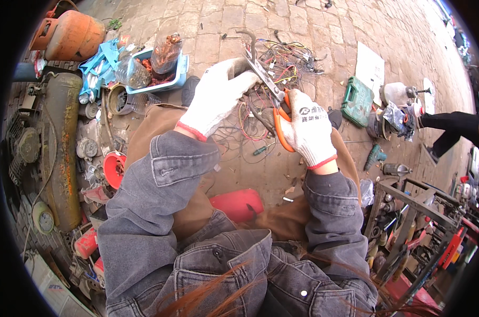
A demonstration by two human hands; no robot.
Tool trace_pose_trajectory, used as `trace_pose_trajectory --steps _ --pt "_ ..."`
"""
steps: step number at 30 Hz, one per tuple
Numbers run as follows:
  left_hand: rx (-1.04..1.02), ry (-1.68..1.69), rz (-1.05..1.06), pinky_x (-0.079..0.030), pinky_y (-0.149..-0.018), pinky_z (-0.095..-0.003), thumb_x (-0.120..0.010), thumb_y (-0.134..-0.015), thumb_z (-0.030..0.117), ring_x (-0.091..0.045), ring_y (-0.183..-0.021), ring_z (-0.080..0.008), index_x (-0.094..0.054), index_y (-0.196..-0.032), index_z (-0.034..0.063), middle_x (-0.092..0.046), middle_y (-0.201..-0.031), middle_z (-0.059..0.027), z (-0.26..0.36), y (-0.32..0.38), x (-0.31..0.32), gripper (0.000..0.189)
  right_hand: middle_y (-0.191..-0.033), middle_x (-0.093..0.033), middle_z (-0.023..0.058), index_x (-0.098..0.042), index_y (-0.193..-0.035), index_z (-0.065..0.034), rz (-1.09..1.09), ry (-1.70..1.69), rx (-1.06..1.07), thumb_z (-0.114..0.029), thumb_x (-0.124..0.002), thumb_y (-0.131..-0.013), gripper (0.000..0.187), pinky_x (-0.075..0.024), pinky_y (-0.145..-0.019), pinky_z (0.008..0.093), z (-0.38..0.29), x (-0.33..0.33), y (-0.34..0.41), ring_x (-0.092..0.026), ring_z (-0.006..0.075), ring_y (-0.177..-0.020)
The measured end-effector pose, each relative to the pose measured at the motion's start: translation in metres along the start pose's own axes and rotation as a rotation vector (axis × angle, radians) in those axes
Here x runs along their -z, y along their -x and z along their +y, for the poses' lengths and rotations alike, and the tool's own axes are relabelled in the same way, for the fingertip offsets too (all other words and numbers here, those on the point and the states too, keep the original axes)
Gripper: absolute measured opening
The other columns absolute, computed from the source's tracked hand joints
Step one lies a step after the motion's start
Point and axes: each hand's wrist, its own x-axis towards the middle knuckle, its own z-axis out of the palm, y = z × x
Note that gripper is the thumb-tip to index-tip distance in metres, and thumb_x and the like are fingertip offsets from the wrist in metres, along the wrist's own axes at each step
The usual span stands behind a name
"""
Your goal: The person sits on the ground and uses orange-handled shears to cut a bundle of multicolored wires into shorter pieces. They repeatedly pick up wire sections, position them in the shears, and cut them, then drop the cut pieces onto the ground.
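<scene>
My right hand (309, 126), in a white knit glove with a red cuff, grips the orange handles of a pair of scissors (265, 79). The blades point up and left, towards my other hand. My left hand (219, 89), gloved the same way, has its thumb and fingers closed around a grey-brown sheathed cable (252, 41) beside the blade tips. A tangle of coloured wires with connectors (289, 59) lies on the brick ground beyond and beneath my hands. Below the wires is a screwdriver with a green handle (260, 151). The exact point where blade meets cable is partly hidden.
To the left stand a blue basin (184, 71) with copper scrap and plastic bottles, an orange gas cylinder (75, 35), and a red bucket (113, 170). At right lie a green tool case (357, 101), a cordless drill (375, 156) and a metal frame (413, 202). A person's legs (453, 130) show at far right.
</scene>
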Motion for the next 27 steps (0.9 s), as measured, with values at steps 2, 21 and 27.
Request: trace_pose_trajectory --steps 2,21,27 --pt "0.026 -0.055 0.005 -0.050 -0.073 -0.0270 -0.067 -0.090 0.023 -0.063 -0.083 -0.0097 -0.069 -0.112 0.0005 -0.073 -0.096 -0.0077 0.001 0.001 0.002 0.031 -0.099 -0.066 0.0172 -0.060 -0.113 -0.0042 0.018 0.036 0.009 -0.035 -0.066 -0.086 0.042 -0.0530 -0.072 0.0435 0.000 0.001 0.000 -0.068 0.0352 -0.085" --pt "-0.047 -0.415 -0.005 -0.053 -0.079 -0.0373 -0.064 -0.086 0.030 -0.069 -0.088 -0.0282 -0.071 -0.103 0.0052 -0.071 -0.096 -0.0161 -0.003 0.014 -0.013 0.031 -0.107 -0.061 0.0192 -0.054 -0.119 0.0004 0.011 -0.060 -0.064 -0.030 -0.065 -0.084 0.048 -0.0523 -0.078 0.0433 -0.011 -0.012 0.004 -0.064 0.0378 -0.093" --pt "0.016 -0.282 -0.023 -0.053 -0.076 -0.0368 -0.064 -0.086 0.028 -0.070 -0.084 -0.0269 -0.071 -0.100 0.0026 -0.072 -0.090 -0.0157 -0.005 0.012 -0.014 0.030 -0.109 -0.062 0.0218 -0.054 -0.121 0.0008 -0.006 -0.096 -0.024 -0.029 -0.064 -0.085 0.047 -0.0522 -0.079 0.0440 -0.009 -0.014 0.008 -0.065 0.0390 -0.094"
